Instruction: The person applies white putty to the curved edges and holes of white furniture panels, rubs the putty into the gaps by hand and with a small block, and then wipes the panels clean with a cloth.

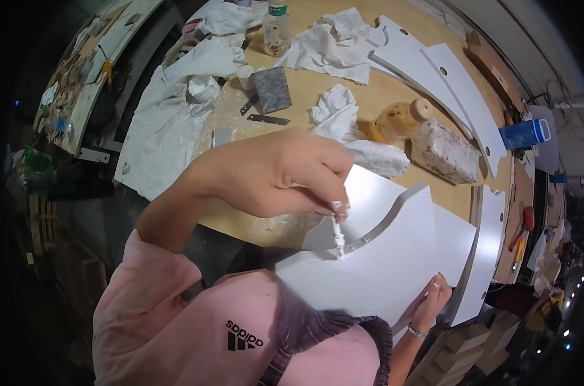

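Observation:
My left hand (285,170) pinches a thin stick (339,239) coated in white paste. The stick's lower tip touches a white panel (382,273), close to its wavy edge, where small lumps of white show. White smears mark the fingertips. My right hand (435,301), with a watch on the wrist, grips the panel's right side, thumb on top and the other fingers mostly hidden. The panel tilts across the table's near edge in front of my body, over another white sheet (456,235).
On the wooden table (301,67) are a dark grey sanding pad (272,90), crumpled white cloths (330,48), a clear bottle (276,32), an orange-tinted bottle (395,122) and a stained white block (445,151). White cut panels (456,90) lie along the right, near a blue jug (523,134).

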`<state>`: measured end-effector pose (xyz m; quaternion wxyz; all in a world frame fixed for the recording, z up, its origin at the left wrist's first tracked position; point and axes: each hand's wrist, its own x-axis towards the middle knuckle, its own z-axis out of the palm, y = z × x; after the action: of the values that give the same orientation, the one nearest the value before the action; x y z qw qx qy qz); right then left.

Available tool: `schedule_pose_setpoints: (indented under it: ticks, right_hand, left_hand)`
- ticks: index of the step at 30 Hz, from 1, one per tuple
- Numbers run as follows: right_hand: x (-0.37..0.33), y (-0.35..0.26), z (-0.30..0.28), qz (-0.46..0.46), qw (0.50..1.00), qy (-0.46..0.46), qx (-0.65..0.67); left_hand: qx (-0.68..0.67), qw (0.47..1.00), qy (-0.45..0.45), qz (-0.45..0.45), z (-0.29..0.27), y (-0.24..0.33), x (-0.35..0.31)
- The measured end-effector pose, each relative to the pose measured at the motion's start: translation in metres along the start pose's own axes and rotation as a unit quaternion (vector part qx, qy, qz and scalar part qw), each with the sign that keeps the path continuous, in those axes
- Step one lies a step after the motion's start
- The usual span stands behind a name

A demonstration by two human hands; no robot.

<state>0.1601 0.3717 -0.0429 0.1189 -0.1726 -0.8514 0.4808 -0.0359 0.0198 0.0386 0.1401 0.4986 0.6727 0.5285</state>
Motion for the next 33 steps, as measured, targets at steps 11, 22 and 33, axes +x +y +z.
schedule_pose_setpoints:
  ticks: [11,22,33]
  right_hand:
    - [-0.001,0.014,-0.004,-0.007,1.000,-0.008,-0.002]
    - [0.004,0.014,0.003,0.016,1.000,-0.003,0.016]
    - [-0.001,0.015,0.000,0.003,1.000,0.012,0.028]
  left_hand:
    - [0.006,1.000,-0.015,-0.010,-0.010,-0.001,-0.011]
    - [-0.007,1.000,0.005,0.024,-0.008,-0.009,-0.028]
    - [-0.016,1.000,0.021,0.015,-0.009,-0.004,-0.040]
